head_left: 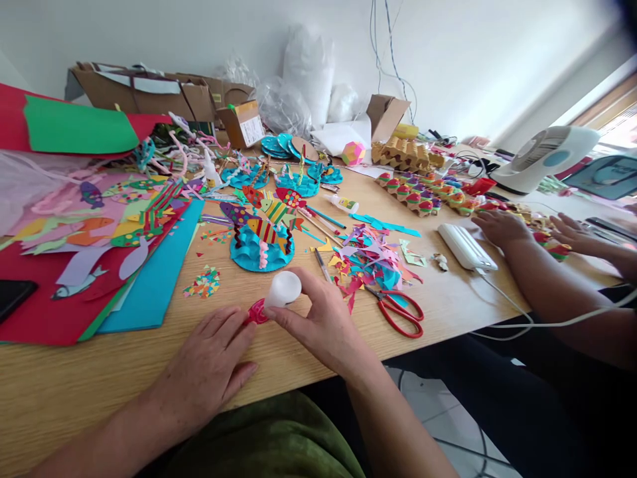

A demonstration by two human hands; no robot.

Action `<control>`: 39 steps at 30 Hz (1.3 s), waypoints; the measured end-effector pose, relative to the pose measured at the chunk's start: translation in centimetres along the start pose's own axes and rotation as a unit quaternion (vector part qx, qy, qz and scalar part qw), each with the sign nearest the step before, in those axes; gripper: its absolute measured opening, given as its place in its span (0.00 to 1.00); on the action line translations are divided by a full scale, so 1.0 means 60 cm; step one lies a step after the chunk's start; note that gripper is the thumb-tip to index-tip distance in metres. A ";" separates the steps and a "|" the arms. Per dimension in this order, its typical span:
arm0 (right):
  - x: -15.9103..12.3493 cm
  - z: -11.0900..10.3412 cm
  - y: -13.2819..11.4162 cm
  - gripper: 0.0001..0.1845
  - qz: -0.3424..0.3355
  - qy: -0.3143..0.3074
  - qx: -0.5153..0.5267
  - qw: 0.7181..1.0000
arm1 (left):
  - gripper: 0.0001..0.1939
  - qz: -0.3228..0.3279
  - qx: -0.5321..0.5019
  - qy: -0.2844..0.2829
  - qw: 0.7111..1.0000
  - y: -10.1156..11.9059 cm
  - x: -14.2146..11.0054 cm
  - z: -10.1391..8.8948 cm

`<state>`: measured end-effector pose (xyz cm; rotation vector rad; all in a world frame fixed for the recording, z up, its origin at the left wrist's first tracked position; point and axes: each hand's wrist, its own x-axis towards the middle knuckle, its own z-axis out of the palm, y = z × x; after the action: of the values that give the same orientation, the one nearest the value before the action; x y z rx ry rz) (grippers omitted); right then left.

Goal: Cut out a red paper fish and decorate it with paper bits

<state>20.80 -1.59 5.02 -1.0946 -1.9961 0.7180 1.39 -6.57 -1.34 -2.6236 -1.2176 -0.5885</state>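
Note:
A white glue bottle (284,290) is tipped nozzle-down, with my right hand (323,318) closed around it. Under its nozzle lies a small red paper cutout (258,311) with glossy swirls on it. My left hand (213,355) rests flat on the table, fingers stretched out and thumb apart, its fingertips touching the cutout's left edge. Just beyond the hands stands a round blue base (249,255) with striped and spotted paper fish (269,231) on twisted stems. Red-handled scissors (398,312) lie to the right of my right hand.
Paper scraps (371,255) and a pen (322,264) lie beyond my right hand. Coloured sheets (164,279) cover the left side. A white power bank (465,247) with a cable sits at right, near another person's hand (502,229). Painted egg cartons (411,192) stand behind.

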 end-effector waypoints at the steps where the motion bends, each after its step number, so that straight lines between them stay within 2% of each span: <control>1: 0.001 0.001 0.000 0.13 -0.002 0.001 0.002 1.000 | 0.15 -0.001 0.001 -0.001 1.000 0.000 0.000 0.000; 12: -0.001 0.006 -0.005 0.13 0.000 -0.030 0.017 0.999 | 0.16 -0.022 -0.020 -0.030 0.999 0.000 -0.001 -0.001; 21: 0.007 -0.013 0.016 0.10 0.002 0.015 0.000 1.000 | 0.14 0.001 0.019 -0.009 1.000 -0.001 0.000 -0.003; 25: 0.015 -0.015 0.021 0.10 0.001 0.032 -0.011 0.999 | 0.14 -0.010 0.025 -0.005 1.000 0.000 -0.002 -0.001; 35: 0.015 0.002 0.016 0.10 0.008 -0.005 0.008 1.000 | 0.15 0.001 0.031 0.003 1.000 -0.002 -0.003 0.002; 39: 0.019 -0.003 0.020 0.10 0.007 0.010 -0.011 1.000 | 0.15 -0.005 0.021 0.001 1.000 -0.002 -0.002 0.001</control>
<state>21.09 -0.01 4.60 -1.1243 -1.9863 0.6921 1.24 -6.55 -1.43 -2.5827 -1.2298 -0.5598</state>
